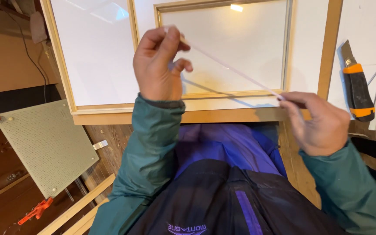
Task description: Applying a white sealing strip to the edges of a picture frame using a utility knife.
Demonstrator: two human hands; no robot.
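A thin, pale strip (231,67) stretches in the air between the 2 hands, slanting from upper left down to lower right above a white panel (96,52). The left hand (157,65) is raised, its thumb and forefinger pinched shut on the strip's far left end, the other fingers curled in. The right hand (320,124) sits lower and nearer, fingertips closed on the strip's right end. Both wrists come out of teal sleeves (149,148).

Beneath the strip lies a smaller light wooden frame (223,93) set on the white panel, which itself has a light wooden border (175,116). To the right, on a white surface, rests a utility knife (357,87) with a black and orange handle, well apart from the right hand. At the near left a pale green perforated board (44,146) lies tilted, with 2 orange clamps (35,211) near its edges.
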